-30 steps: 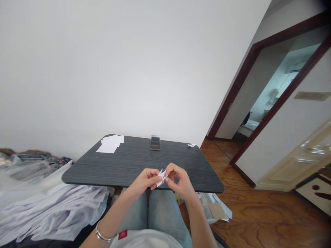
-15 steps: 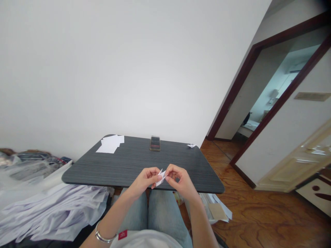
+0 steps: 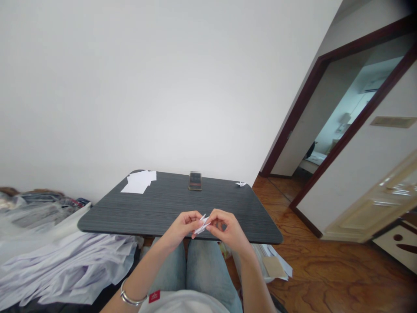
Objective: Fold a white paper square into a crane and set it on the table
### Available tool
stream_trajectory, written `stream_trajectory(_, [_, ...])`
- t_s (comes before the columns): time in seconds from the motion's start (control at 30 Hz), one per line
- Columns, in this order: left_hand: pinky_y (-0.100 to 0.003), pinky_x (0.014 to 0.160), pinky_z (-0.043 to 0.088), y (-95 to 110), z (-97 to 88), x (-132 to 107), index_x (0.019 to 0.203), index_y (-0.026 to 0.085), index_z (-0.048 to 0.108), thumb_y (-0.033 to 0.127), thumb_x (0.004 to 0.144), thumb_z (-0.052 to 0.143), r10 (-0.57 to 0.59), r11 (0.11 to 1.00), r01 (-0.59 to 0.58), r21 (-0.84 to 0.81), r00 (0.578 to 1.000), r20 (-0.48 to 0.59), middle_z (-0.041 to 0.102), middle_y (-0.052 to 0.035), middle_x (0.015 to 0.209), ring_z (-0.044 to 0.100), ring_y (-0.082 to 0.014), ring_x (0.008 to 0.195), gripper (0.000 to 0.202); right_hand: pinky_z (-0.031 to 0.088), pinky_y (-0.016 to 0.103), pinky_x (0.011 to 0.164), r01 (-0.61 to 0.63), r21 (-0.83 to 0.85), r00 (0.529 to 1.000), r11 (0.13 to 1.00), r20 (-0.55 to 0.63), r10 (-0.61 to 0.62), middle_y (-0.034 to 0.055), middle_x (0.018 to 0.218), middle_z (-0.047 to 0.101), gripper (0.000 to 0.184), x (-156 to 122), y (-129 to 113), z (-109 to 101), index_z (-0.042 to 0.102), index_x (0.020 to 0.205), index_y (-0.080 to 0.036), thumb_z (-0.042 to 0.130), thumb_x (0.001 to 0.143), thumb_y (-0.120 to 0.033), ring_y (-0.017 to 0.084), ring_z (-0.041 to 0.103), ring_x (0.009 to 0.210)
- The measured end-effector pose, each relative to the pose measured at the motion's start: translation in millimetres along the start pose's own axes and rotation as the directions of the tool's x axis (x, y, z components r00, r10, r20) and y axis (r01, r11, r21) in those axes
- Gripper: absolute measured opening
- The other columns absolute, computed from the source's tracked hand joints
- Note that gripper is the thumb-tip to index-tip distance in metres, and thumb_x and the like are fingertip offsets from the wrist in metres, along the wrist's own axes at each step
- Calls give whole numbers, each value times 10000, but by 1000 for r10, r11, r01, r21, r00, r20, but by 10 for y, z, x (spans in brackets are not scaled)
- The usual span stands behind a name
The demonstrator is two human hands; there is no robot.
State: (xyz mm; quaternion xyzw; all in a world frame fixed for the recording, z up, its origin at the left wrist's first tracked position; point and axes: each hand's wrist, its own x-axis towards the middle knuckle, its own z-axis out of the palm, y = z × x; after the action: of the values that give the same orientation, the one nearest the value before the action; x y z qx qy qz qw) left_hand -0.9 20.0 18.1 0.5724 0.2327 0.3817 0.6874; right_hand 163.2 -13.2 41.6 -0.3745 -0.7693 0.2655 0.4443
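A small folded white paper figure (image 3: 202, 224) is pinched between both hands just above the near edge of the dark wood-grain table (image 3: 163, 208). My left hand (image 3: 182, 228) grips its left side with thumb and fingers closed. My right hand (image 3: 228, 228) pinches its right side, fingers curled. A silver bracelet is on my left wrist.
A stack of white paper sheets (image 3: 139, 181) lies at the table's far left, a small dark device (image 3: 195, 180) stands at the far middle, and a tiny folded paper piece (image 3: 241, 184) sits at the far right corner. Rumpled cloth (image 3: 48, 256) is heaped left; an open doorway (image 3: 339, 121) is right.
The hands shifted slightly and the paper figure turned a little between the fingers; nothing else moved.
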Motion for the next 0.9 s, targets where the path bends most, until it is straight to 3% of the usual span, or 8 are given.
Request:
stream_trajectory(0.3, [-157, 417, 322, 34, 37, -9, 808, 106, 577, 345, 699, 623, 32, 999, -32, -34, 999, -14, 490, 17, 602, 388, -45, 478, 267, 312, 196, 450, -63, -5, 997, 998, -44, 63, -18, 607, 512, 62, -3, -14, 29, 590, 740, -162, 534, 745, -190, 79, 382, 472])
stream_trajectory(0.5, [-145, 437, 352, 33, 49, -6, 959, 141, 551, 262, 629, 691, 111, 993, -112, -30, 993, -37, 511, 3, 732, 428, -58, 560, 378, 318, 199, 441, -193, 198, 970, 961, -112, 218, -33, 542, 479, 75, 19, 56, 73, 544, 708, -155, 540, 740, -223, 83, 403, 458])
stream_trajectory(0.63, [-145, 439, 349, 11, 44, 16, 1044, 160, 543, 234, 629, 689, 148, 989, -147, 16, 984, -96, 525, 1, 751, 428, -55, 554, 446, 312, 199, 430, -208, 285, 958, 936, -136, 254, -38, 533, 473, 95, 41, 95, 97, 543, 704, -153, 557, 728, -244, 78, 388, 443])
stream_trajectory(0.9, [-178, 445, 360, 48, 66, 17, 923, 129, 659, 263, 673, 644, 196, 971, -161, 177, 959, -203, 562, -30, 731, 414, -65, 521, 284, 313, 195, 419, -183, 235, 952, 955, -199, 232, -34, 536, 460, 114, 44, 102, 144, 538, 705, -159, 544, 750, -264, 80, 393, 459])
